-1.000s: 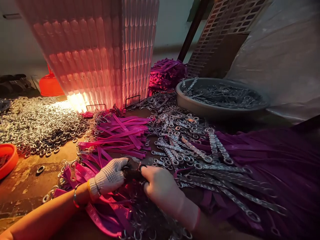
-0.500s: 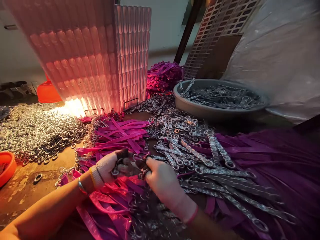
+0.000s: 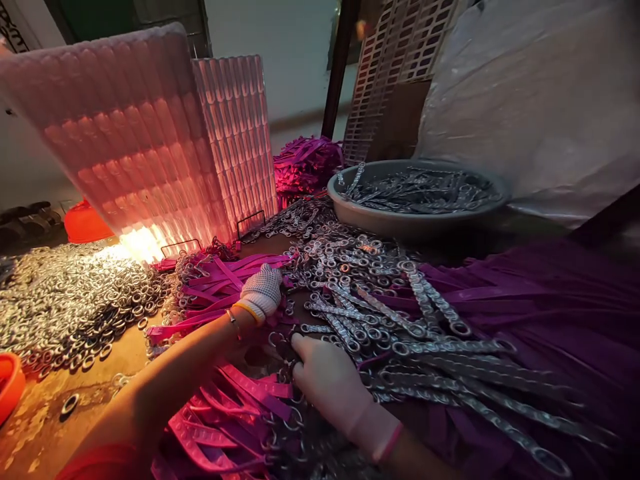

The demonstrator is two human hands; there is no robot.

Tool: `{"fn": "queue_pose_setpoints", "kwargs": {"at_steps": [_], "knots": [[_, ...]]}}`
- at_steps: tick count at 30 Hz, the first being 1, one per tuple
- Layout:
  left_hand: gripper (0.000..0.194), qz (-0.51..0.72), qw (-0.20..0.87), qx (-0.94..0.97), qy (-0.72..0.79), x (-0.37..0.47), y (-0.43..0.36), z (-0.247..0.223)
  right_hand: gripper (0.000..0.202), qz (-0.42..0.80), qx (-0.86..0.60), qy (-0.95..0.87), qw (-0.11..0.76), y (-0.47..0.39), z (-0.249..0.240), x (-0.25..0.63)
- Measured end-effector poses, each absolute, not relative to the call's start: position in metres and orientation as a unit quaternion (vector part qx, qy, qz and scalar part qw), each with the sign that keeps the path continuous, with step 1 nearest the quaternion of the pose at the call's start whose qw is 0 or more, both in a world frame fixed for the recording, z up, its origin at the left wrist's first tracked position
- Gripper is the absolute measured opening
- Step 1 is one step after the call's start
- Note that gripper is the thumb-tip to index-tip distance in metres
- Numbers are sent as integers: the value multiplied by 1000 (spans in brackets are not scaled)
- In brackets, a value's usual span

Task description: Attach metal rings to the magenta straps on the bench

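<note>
Cluttering worktable (image 3: 40,413), metal rings (image 3: 75,300), left hand (image 3: 261,292) apparently closed on pink straps (image 3: 215,283).

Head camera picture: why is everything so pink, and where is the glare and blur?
Head view: a bright glare spot burns at the ribbed plastic crate's base, tinting it pink; the metal chains lower right smear soft; the right side falls into purple shadow.

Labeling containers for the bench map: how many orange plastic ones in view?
2. One orange bowl at the left edge, only partly in frame, near the loose steel rings. One orange container further back, left of the lit ribbed panel, mostly hidden. Others may be out of sight.
</note>
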State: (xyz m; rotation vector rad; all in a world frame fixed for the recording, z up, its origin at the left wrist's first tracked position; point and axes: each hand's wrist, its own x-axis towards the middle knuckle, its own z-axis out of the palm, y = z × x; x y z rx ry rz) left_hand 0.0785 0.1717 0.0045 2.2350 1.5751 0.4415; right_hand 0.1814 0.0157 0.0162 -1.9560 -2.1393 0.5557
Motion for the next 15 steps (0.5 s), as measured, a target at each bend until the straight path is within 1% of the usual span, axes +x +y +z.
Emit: {"fn": "queue_pose_setpoints", "kwargs": {"at_steps": [2, 5, 8, 9, 10, 12, 13, 14, 15], "knots": [[31, 153, 169, 797, 559, 77, 167, 3, 21, 180, -661, -721, 101, 16, 18, 182], [27, 168, 179, 805, 540, 66, 156, 10, 22, 163, -665, -720, 111, 14, 21, 183], [23, 190, 218, 804, 520, 47, 133, 25, 22, 145, -666, -717, 145, 12, 24, 184], [23, 198, 263, 790, 518, 39, 122, 30, 22, 137, -662, -719, 162, 12, 25, 184], [25, 207, 333, 764, 513, 31, 110, 35, 23, 131, -655, -723, 177, 11, 26, 184], [30, 233, 518, 665, 484, 13, 86, 39, 25, 127, -635, -738, 191, 10, 28, 181], [32, 248, 601, 606, 458, 5, 75, 40, 26, 127, -625, -748, 186, 8, 30, 179], [33, 262, 661, 554, 433, -2, 65, 39, 27, 127, -616, -757, 176, 7, 31, 175], [34, 273, 693, 520, 418, -8, 56, 37, 27, 126, -608, -767, 161, 5, 32, 171]]}}
